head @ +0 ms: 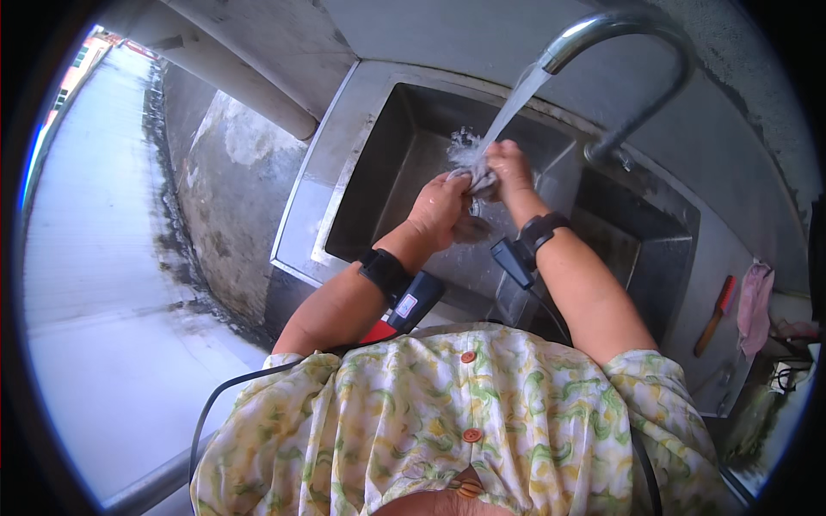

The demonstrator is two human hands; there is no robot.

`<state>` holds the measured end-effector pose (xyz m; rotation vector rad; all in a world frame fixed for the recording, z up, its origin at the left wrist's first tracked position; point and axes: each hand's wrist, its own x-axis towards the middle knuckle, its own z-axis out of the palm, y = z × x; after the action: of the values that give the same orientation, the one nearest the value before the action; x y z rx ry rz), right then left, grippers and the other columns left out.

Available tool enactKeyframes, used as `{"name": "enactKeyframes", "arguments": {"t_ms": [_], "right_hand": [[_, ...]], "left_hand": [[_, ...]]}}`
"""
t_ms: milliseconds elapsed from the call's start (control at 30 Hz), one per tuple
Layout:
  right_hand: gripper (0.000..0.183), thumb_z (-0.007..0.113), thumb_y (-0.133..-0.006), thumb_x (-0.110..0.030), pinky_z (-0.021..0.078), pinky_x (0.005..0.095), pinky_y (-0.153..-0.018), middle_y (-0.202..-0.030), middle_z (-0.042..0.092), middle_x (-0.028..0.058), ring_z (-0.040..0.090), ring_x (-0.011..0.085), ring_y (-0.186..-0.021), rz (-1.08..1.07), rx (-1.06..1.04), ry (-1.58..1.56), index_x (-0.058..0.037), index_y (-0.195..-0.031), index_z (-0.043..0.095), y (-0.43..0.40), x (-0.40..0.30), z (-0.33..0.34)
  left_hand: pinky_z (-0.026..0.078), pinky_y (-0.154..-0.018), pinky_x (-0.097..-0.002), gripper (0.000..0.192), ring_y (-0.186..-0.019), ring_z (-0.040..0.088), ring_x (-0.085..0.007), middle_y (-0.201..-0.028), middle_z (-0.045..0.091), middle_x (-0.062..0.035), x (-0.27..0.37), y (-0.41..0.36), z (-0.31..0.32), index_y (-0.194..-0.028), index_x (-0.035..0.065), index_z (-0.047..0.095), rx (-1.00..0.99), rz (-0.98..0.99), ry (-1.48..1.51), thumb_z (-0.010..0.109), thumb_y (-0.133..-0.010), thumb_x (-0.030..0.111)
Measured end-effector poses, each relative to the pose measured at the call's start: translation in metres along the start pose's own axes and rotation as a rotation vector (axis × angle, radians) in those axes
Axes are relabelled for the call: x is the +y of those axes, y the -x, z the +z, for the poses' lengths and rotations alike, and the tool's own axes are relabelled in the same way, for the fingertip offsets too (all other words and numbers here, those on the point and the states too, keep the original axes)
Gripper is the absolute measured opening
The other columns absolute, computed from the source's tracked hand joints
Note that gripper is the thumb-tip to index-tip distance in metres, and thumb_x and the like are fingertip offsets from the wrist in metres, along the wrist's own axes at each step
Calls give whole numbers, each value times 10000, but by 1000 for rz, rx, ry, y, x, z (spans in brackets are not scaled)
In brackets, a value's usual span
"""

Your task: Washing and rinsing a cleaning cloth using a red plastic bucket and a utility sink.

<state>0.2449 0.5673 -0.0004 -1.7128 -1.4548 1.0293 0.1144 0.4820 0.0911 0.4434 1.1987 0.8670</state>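
A wet greyish cloth (pixel 479 180) is bunched between my two hands over the left basin of a stainless steel sink (pixel 413 187). My left hand (pixel 439 209) grips its near left side, and my right hand (pixel 511 169) holds it on the right. Water (pixel 513 106) pours from the curved chrome faucet (pixel 613 29) onto the cloth and splashes just beyond it. Part of the cloth is hidden behind my fingers. Below my left hand a blurred greyish patch shows, which I cannot make out.
The sink's right basin (pixel 635 226) lies beyond my right forearm. On the right counter are a wooden-handled brush (pixel 715 316) with red bristles and a pink cloth (pixel 755 309). Black straps with devices (pixel 413 300) sit on both wrists, trailing cables. A pipe (pixel 258 84) stands at the upper left.
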Motion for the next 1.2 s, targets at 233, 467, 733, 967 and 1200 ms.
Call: {"name": "enactKeyframes", "arguments": {"t_ms": [233, 467, 733, 967, 1200], "right_hand": [[374, 437, -914, -338, 483, 358, -496, -770, 571, 112, 591, 221, -635, 405, 26, -742, 26, -929, 521, 23, -61, -94], [266, 531, -884, -294, 473, 397, -487, -801, 564, 99, 580, 243, -648, 243, 5, -1070, -36, -943, 506, 43, -92, -136], [298, 520, -881, -234, 517, 380, -610, -976, 542, 109, 558, 212, -860, 302, -508, -818, -31, -1094, 479, 76, -27, -137], [378, 541, -866, -205, 488, 289, -641, -1065, 510, 77, 528, 163, -875, 317, -485, -501, -54, -1205, 468, 114, -26, -133], [196, 535, -842, -156, 465, 228, -586, -851, 575, 25, 551, 108, -690, 315, -290, -558, -56, -1008, 566, 113, -13, -177]], "left_hand": [[470, -693, -297, 392, -749, 573, -196, -822, 589, -86, 34, 4, -50, -1100, 2, 514, 26, 436, -1187, 607, -732, 101], [508, -672, -357, 417, -812, 619, -242, -929, 606, -163, 26, -15, -67, -1076, -9, 518, 72, 299, -1079, 621, -676, 44], [513, -616, -315, 386, -809, 586, -187, -928, 576, -85, 97, 5, 4, -1116, 29, 506, 116, 288, -525, 561, -735, 6], [527, -638, -302, 356, -816, 577, -206, -940, 557, -110, 100, -16, 26, -1089, 7, 518, -121, 503, -916, 565, -736, 7], [527, -764, -351, 441, -921, 582, -274, -1016, 534, -150, 85, 0, 31, -1157, -32, 438, -25, 236, -492, 563, -734, -28]]}}
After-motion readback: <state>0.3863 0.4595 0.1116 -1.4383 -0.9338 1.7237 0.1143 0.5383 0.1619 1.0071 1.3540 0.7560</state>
